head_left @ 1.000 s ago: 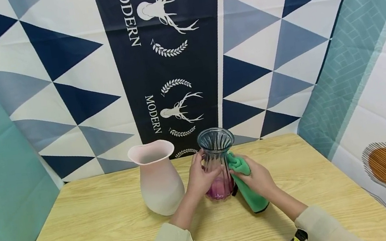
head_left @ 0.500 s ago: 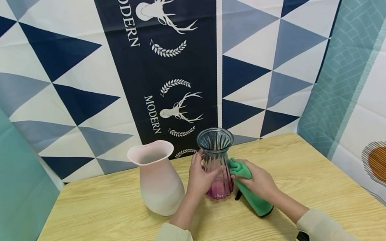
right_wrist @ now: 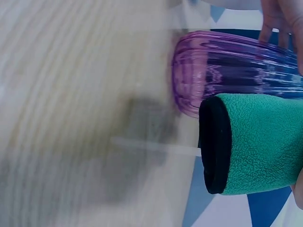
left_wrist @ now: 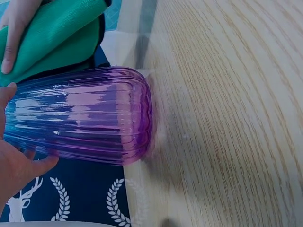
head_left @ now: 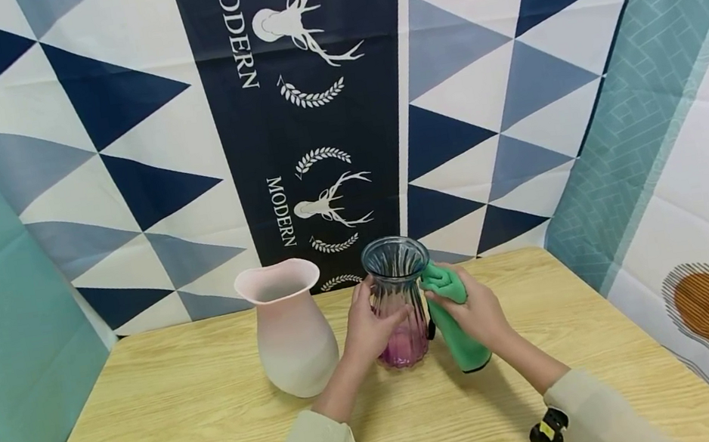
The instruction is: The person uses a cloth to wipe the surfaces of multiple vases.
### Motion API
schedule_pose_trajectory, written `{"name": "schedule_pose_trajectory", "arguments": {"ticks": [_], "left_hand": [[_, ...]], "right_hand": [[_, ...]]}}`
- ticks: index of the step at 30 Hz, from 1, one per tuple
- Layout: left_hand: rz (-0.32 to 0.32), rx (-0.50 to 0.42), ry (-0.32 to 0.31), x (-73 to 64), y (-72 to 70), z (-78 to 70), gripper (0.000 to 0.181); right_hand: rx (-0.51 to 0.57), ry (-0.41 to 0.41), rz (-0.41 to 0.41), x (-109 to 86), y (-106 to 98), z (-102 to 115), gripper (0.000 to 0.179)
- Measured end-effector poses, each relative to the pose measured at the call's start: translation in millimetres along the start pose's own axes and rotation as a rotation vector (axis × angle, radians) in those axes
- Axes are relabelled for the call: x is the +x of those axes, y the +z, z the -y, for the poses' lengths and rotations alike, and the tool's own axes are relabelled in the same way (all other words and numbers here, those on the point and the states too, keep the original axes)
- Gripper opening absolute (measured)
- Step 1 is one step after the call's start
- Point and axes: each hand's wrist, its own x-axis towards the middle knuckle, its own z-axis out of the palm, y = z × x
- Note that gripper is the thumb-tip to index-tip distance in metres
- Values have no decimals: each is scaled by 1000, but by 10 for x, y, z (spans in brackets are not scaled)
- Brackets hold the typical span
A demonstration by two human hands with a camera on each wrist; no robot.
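Observation:
A ribbed glass vase (head_left: 398,314), blue at the flared top and pink-purple at the base, stands upright on the table. My left hand (head_left: 371,325) grips its left side, thumb across the front and fingers behind. In my right hand (head_left: 480,307) is a folded green cloth (head_left: 457,335) with dark edging, held at the vase's right side just below the rim. The left wrist view has the purple base of the vase (left_wrist: 109,116) beside the cloth (left_wrist: 61,38). In the right wrist view the rolled cloth (right_wrist: 260,142) overlaps the vase (right_wrist: 227,71).
A larger white-pink vase (head_left: 295,329) with a wavy rim stands just left of my left hand. Patterned cloth hangings (head_left: 305,121) rise behind the wooden table (head_left: 172,424), with more hangings at both sides.
My right hand has moved up along the vase's right side with the green cloth, from mid-body to near the rim. The left hand and both vases keep their places.

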Motion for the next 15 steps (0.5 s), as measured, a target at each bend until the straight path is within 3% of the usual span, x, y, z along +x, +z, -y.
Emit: {"name": "schedule_pose_trajectory", "arguments": {"ticks": [15], "left_hand": [[23, 8, 33, 14, -12, 19, 70]], "right_hand": [[51, -5, -40, 107, -32, 102, 53]]}}
